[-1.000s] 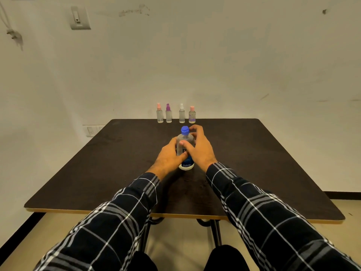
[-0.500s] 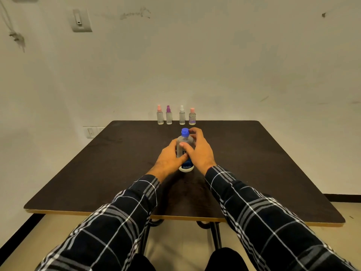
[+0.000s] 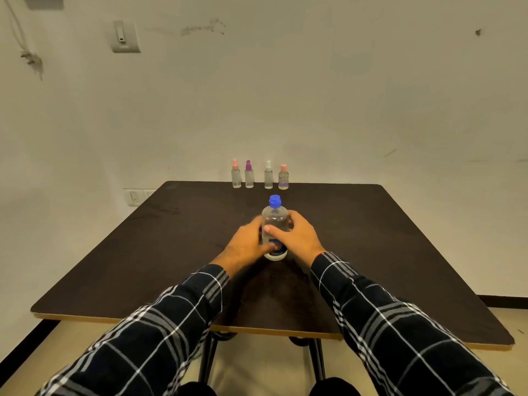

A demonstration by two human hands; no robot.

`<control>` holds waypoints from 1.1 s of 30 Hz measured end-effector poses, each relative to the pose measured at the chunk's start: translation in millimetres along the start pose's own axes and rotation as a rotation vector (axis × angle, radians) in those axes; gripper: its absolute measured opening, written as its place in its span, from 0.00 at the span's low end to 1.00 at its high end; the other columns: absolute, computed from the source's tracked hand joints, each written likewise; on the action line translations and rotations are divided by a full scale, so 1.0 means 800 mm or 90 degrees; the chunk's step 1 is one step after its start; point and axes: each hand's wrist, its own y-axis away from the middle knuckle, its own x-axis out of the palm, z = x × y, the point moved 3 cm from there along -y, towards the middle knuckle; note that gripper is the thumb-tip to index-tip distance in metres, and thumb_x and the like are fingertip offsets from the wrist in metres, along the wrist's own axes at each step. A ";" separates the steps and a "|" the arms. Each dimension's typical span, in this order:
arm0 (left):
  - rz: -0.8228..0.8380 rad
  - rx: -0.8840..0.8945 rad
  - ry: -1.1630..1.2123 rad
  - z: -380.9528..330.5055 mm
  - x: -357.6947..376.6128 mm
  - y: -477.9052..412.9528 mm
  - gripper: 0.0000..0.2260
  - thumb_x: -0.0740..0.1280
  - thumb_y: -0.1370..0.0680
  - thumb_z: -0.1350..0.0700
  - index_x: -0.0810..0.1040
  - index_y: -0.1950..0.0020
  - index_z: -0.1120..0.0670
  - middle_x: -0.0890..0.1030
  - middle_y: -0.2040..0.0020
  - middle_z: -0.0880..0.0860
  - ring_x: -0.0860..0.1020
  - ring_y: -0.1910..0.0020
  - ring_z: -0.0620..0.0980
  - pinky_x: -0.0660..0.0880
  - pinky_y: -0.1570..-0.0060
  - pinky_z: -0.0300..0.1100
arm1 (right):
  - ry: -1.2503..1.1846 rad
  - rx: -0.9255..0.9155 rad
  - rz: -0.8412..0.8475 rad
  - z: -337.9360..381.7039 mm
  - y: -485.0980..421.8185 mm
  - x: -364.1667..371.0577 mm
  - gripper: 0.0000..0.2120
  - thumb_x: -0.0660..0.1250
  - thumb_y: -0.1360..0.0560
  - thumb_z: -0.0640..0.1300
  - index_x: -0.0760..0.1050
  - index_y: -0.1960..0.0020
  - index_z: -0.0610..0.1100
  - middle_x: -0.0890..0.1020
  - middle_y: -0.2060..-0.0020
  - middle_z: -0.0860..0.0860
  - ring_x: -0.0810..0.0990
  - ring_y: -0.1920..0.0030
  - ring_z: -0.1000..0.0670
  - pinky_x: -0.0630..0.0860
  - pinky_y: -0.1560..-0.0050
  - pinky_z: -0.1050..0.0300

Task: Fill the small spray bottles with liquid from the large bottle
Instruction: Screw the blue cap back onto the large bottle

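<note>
A clear large bottle [image 3: 275,221] with a blue cap [image 3: 275,201] stands upright in the middle of the dark table [image 3: 143,252]. My left hand [image 3: 247,247] grips its lower left side, slightly blurred. My right hand [image 3: 298,238] grips its right side, with the thumb across the front below the shoulder. The cap is on and uncovered. At the table's far edge stand several small spray bottles in a row: pink-capped [image 3: 236,174], purple-capped [image 3: 249,175], white-capped [image 3: 268,175] and a shorter pink-capped one [image 3: 283,178].
A bare wall rises right behind the table, with a switch plate [image 3: 125,35] at the upper left and a socket [image 3: 137,197] low by the table's left corner. Table legs [image 3: 208,358] and floor show below the near edge.
My right hand has slid down from the cap to the bottle's body, leaving the cap uncovered. My left hand has shifted slightly on the lower part. The bottle stays in place.
</note>
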 end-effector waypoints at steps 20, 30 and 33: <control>-0.288 -0.166 -0.126 0.141 -0.156 -0.277 0.23 0.70 0.21 0.53 0.71 0.27 0.56 0.79 0.35 0.56 0.80 0.39 0.55 0.76 0.37 0.51 | 0.118 0.048 -0.174 -0.075 -0.292 -0.137 0.32 0.77 0.29 0.54 0.70 0.31 0.43 0.78 0.36 0.46 0.77 0.40 0.47 0.73 0.42 0.56; -0.257 -0.253 -0.085 0.195 -0.138 -0.338 0.29 0.75 0.24 0.50 0.71 0.27 0.57 0.79 0.34 0.56 0.79 0.37 0.54 0.76 0.36 0.49 | 0.101 0.070 -0.196 -0.105 -0.376 -0.157 0.32 0.75 0.27 0.51 0.68 0.29 0.42 0.76 0.33 0.44 0.76 0.34 0.42 0.74 0.37 0.50; -0.224 -0.284 -0.077 0.198 -0.134 -0.343 0.25 0.74 0.24 0.51 0.73 0.29 0.56 0.81 0.36 0.54 0.79 0.39 0.53 0.76 0.39 0.48 | 0.081 0.104 -0.186 -0.098 -0.385 -0.159 0.30 0.75 0.26 0.50 0.68 0.29 0.44 0.76 0.33 0.45 0.76 0.35 0.42 0.73 0.38 0.51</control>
